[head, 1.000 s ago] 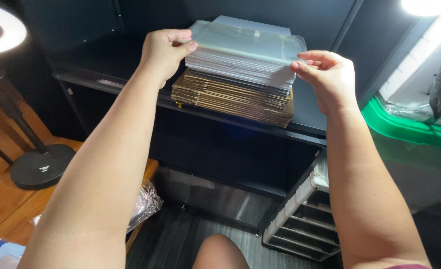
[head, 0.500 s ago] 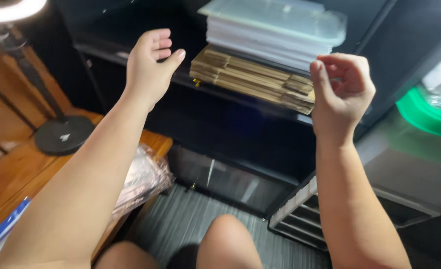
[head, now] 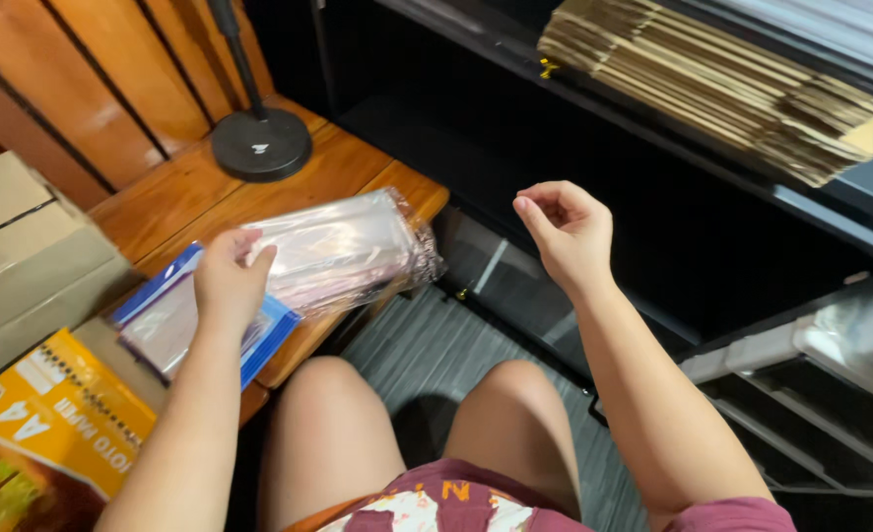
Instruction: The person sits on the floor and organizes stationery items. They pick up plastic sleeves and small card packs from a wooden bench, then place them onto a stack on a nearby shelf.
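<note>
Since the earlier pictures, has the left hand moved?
Yes. The left hand came down from the cardboard stack on the shelf to the clear plastic packets on the wooden table.

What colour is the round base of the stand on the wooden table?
Black round base, head view.

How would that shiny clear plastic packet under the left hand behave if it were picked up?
Probably floppy: the clear plastic packet looks like thin, crinkled film, and its end overhangs the wooden table edge. Likely slippery, since the film is glossy with strong reflections. It seems light for its size, as the left hand rests on it with only fingertips.
</note>
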